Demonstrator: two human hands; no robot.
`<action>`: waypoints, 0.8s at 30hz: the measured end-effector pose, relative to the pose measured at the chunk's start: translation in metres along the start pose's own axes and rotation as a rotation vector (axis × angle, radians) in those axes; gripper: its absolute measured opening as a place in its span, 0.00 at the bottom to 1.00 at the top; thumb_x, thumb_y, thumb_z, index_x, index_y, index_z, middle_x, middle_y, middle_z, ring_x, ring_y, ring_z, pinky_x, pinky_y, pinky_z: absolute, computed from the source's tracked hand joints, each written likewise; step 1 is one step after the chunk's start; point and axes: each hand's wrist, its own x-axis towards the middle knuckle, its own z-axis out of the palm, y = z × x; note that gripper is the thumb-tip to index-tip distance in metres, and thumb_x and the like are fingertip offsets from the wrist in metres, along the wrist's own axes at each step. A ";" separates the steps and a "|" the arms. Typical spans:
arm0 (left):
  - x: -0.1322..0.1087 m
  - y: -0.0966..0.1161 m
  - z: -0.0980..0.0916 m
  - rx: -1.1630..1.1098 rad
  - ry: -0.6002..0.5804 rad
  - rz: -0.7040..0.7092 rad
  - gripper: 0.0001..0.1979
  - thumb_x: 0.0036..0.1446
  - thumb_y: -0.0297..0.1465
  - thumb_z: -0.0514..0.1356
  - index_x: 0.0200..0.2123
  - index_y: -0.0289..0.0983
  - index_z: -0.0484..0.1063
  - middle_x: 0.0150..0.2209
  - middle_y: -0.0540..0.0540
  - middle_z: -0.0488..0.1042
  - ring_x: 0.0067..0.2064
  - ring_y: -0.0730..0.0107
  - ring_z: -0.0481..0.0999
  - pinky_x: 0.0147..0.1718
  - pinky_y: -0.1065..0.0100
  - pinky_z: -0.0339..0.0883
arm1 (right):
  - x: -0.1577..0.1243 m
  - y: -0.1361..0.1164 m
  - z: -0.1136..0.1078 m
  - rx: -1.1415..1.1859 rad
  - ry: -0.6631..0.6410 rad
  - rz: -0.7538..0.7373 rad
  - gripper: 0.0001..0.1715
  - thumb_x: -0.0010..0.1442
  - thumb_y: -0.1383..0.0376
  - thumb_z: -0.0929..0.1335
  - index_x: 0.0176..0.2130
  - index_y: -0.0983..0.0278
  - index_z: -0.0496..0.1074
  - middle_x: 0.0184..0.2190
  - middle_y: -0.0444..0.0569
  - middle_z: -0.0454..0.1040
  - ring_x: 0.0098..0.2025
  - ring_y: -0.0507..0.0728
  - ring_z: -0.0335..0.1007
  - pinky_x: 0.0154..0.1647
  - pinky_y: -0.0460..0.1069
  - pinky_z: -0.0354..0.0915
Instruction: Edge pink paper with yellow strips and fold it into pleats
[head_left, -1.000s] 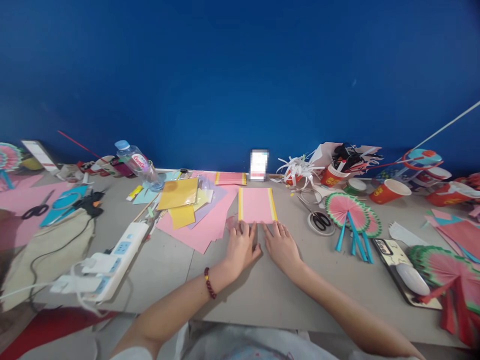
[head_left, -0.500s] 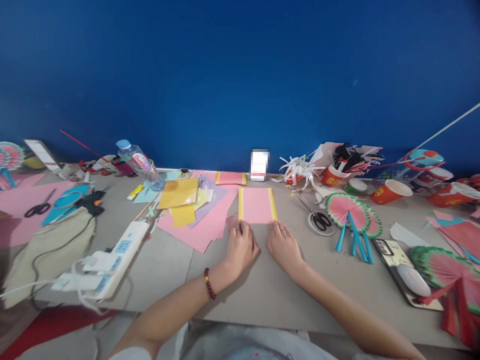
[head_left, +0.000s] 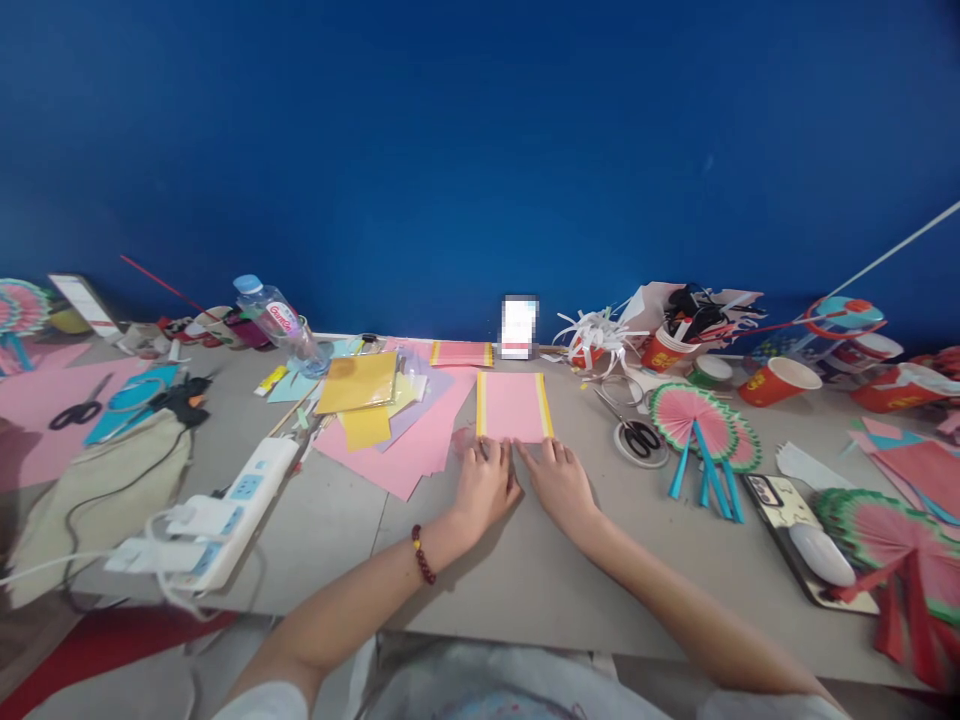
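dark red beaded bracelet [head_left: 427, 570], one yellow bead [head_left: 418, 545], pale grey short-sleeved top [head_left: 450, 680]

pink sheet [head_left: 514, 405], centre: near edge partly hidden by the fingertips of the left hand [head_left: 484, 482] and right hand [head_left: 562, 482].
upright phone [head_left: 516, 328], upper centre: screen pixelated, unreadable.
pale stick [head_left: 900, 245], right: end cut off by the frame.
red-handled fan [head_left: 892, 530], lower right: cut off by right edge.
green-edged fan [head_left: 21, 306], far left: cut off by left edge.
patterned phone [head_left: 780, 497], lower right: partly covered by white mouse [head_left: 822, 555].
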 end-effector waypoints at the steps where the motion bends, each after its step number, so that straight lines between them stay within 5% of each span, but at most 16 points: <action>1: 0.000 0.001 -0.001 0.000 -0.010 0.004 0.28 0.58 0.35 0.53 0.60 0.28 0.60 0.47 0.31 0.68 0.49 0.48 0.68 0.42 0.56 0.62 | 0.000 -0.001 0.000 -0.004 -0.003 0.002 0.30 0.61 0.71 0.62 0.61 0.56 0.60 0.45 0.60 0.70 0.47 0.61 0.68 0.45 0.55 0.65; 15: -0.001 -0.005 0.000 0.062 0.081 0.061 0.17 0.56 0.25 0.53 0.46 0.24 0.73 0.47 0.28 0.69 0.47 0.50 0.67 0.41 0.55 0.61 | -0.004 0.015 0.011 0.100 0.051 0.007 0.21 0.58 0.77 0.62 0.51 0.70 0.70 0.46 0.59 0.73 0.47 0.61 0.70 0.51 0.52 0.65; 24: 0.021 -0.036 0.012 -0.127 0.164 0.101 0.08 0.60 0.32 0.57 0.34 0.33 0.73 0.33 0.42 0.71 0.38 0.59 0.70 0.38 0.59 0.59 | 0.020 0.065 0.033 0.779 0.166 0.014 0.09 0.61 0.68 0.63 0.39 0.63 0.73 0.37 0.51 0.75 0.40 0.58 0.70 0.42 0.52 0.65</action>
